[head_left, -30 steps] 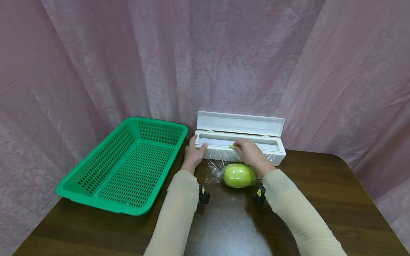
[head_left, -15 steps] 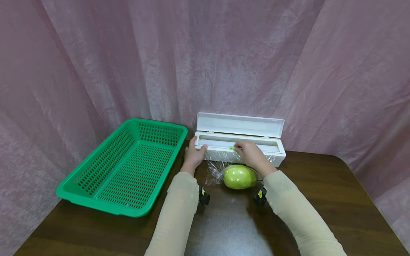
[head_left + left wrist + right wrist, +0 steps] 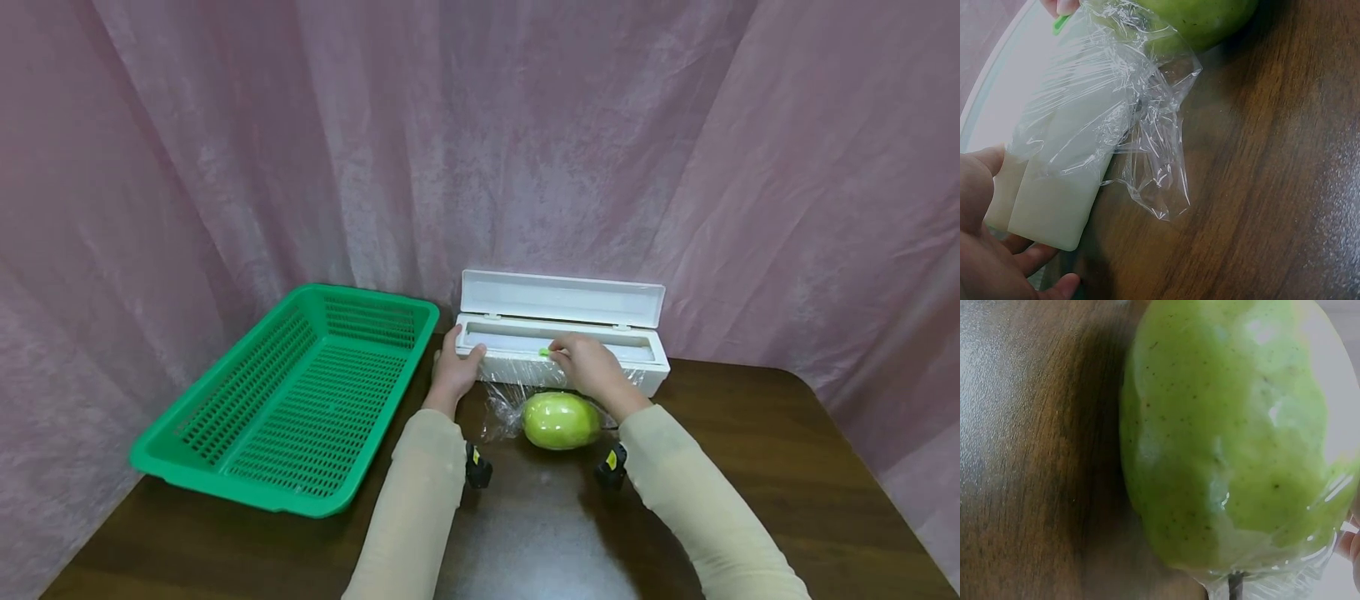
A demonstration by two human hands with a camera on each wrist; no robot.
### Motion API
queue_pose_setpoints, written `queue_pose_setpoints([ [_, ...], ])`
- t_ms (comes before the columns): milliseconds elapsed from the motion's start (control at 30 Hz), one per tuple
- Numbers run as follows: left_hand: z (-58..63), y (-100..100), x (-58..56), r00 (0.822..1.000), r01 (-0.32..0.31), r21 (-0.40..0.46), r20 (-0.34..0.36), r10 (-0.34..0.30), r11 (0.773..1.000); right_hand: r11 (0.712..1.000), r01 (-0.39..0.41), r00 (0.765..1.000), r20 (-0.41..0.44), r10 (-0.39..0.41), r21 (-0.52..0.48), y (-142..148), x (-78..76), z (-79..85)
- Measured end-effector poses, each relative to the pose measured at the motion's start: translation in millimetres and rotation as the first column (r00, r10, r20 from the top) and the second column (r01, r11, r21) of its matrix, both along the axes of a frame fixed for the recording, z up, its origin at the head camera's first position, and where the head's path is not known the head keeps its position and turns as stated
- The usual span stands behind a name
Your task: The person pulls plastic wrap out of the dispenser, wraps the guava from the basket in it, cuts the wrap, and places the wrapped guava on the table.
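Note:
A long white cling film dispenser [image 3: 498,372] stands with its lid raised against the curtain. My left hand [image 3: 454,372] grips its left end, thumb on the near top edge and fingers round the end. With my right hand [image 3: 588,364] I pinch the small green slider [image 3: 543,352] on the dispenser's front top edge. Clear cling film [image 3: 1147,137] hangs over the front and runs down to a green oval fruit [image 3: 560,421] lying just before the box. In the right wrist view, film covers the speckled fruit [image 3: 1229,431] and a dark stem shows at one end.
To the left, a green plastic basket [image 3: 341,492] with slotted walls stands on the dark wooden table [image 3: 750,467]. Behind everything hangs a pink curtain [image 3: 562,150]. The raised lid [image 3: 562,297] stands close to it.
My right hand and the green slider have shifted very slightly to the right along the edge. The left hand keeps its grip. The whole head view has tilted up a little.

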State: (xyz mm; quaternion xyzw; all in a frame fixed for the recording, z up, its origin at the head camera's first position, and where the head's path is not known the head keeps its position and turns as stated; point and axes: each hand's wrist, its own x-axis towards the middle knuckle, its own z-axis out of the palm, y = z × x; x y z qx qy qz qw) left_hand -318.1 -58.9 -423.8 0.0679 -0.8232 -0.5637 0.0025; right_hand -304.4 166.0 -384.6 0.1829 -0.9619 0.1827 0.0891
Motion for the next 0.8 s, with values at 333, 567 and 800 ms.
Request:
queue_pose_setpoints([
  [333, -1.5, -0.3, 1.4, 1.000, 0.005, 0.025, 0.012, -0.005, 1.000, 1.000, -0.007, 0.999, 0.036, 0.008, -0.007, 2.3, 1.9, 1.1],
  [567, -5.3, -1.5, 0.9, 1.000, 0.010, 0.017, 0.017, -0.010, 1.000, 1.000, -0.019, 0.999, 0.040, 0.019, -0.003, 1.8, 4.0, 1.3],
  [800, -2.4, -1.1, -1.6, 1.000, 0.000, 0.008, 0.005, 0.000, 1.000, 0.999, -0.038, 0.999, 0.015, 0.038, 0.003, 3.4, 1.0, 2.4],
])
